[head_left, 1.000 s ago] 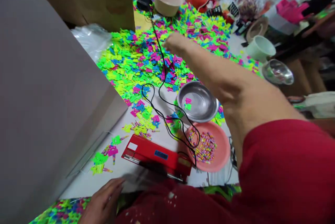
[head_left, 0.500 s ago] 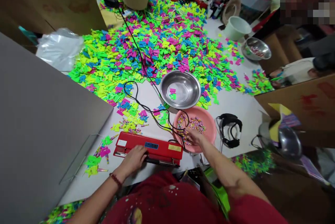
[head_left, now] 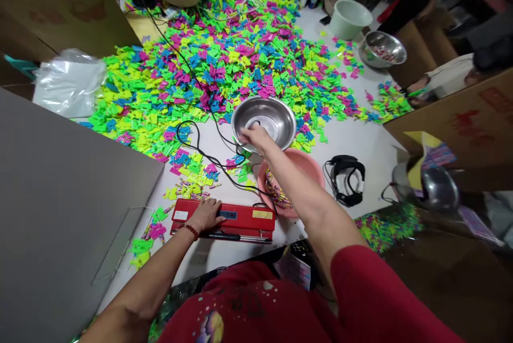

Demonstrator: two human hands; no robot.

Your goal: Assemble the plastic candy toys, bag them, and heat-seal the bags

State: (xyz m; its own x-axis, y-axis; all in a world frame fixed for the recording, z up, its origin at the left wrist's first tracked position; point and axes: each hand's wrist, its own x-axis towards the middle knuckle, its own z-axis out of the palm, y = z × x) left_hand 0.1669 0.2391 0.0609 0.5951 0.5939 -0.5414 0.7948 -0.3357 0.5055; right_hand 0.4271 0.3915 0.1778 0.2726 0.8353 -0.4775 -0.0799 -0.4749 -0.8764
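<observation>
My left hand [head_left: 206,215] lies on the left half of a red machine [head_left: 244,218], its fingers spread over the top; it holds nothing. My right hand [head_left: 255,135] reaches into a steel bowl [head_left: 284,118], fingers bent downward; whatever lies between them is too small to tell. Below that bowl is a pink basin [head_left: 310,166] with small striped pieces, partly covered by my right forearm. A black cable [head_left: 224,168] loops on the table between the bowl and the machine. Left of the machine are a few loose green, pink and yellow plastic pieces [head_left: 142,246].
A wide heap of colourful plastic pieces [head_left: 224,60] covers the table's back. A black headset [head_left: 348,180] lies right of the basin. A grey panel [head_left: 72,199] stands at the left. At the far right, another person's hand [head_left: 419,92] is near loose pieces beside a carton [head_left: 460,129].
My right hand has moved from the pink basin up and left into the steel bowl. My left hand stays on the red machine. The camera view has shifted slightly.
</observation>
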